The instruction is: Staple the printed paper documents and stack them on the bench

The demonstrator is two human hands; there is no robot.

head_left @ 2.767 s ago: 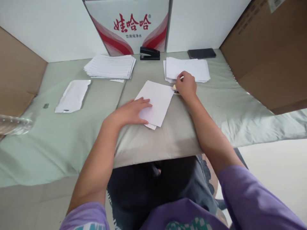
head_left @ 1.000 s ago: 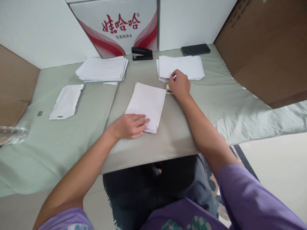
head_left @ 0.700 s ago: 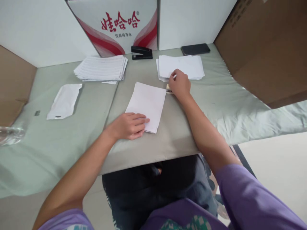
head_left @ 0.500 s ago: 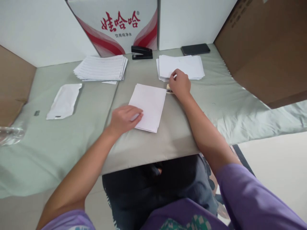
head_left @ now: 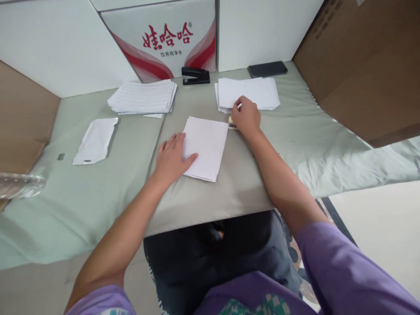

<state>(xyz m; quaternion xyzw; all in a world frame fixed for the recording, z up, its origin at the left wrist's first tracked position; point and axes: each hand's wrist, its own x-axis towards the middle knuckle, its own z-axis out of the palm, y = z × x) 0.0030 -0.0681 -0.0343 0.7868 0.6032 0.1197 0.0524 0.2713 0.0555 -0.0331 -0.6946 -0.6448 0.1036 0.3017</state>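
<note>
Now the left hand [head_left: 172, 156] is laid flat and open, fingers spread on the cloth [head_left: 98, 192] along the left edge of the sheets [head_left: 206, 146], thumb resting on them. Half a second ago it was curled lower at the near left corner; it is now shifted up and opened. The right hand [head_left: 246, 117] is kept closed on a small pale object [head_left: 231, 122] at the sheets' far right corner. The sheets lie centre-table, long axis running away, tilted slightly right.
</note>
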